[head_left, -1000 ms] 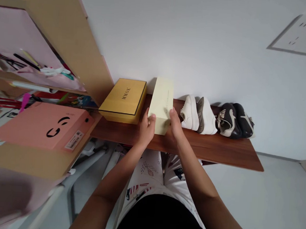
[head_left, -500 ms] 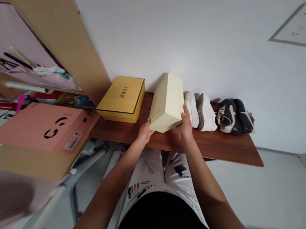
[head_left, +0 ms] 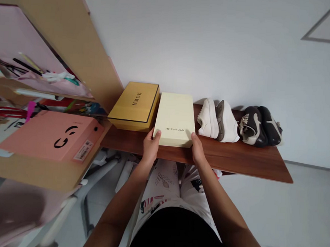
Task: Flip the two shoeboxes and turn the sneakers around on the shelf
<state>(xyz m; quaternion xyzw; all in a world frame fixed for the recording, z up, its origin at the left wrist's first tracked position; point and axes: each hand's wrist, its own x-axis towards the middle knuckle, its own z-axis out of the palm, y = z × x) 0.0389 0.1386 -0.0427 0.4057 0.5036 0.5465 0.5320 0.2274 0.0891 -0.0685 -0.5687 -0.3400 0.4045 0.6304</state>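
Observation:
A pale cream shoebox (head_left: 175, 111) marked MEIZHIYUAN lies flat on a dark wooden shelf (head_left: 247, 161), its lid facing up. My left hand (head_left: 151, 145) grips its near left corner, thumb on the lid. At the near right corner, my right hand (head_left: 197, 148) holds the same box, thumb along the edge. Close on the left stands a yellow MMOK shoebox (head_left: 136, 102) with a black line round its lid. To the right, a pair of white sneakers (head_left: 227, 124) leans against the wall.
Black-and-cream shoes (head_left: 256, 126) sit farther right on the shelf. A pink shoebox (head_left: 48, 134) rests on a desk (head_left: 37, 171) at left, beside a tall tan panel (head_left: 72, 30). The white wall (head_left: 188, 38) rises behind the shelf.
Both hands have brought the cream box from a tilted, raised-edge pose to lying flat, turned square beside the yellow box. Its printed lid now faces up. The view has shifted slightly.

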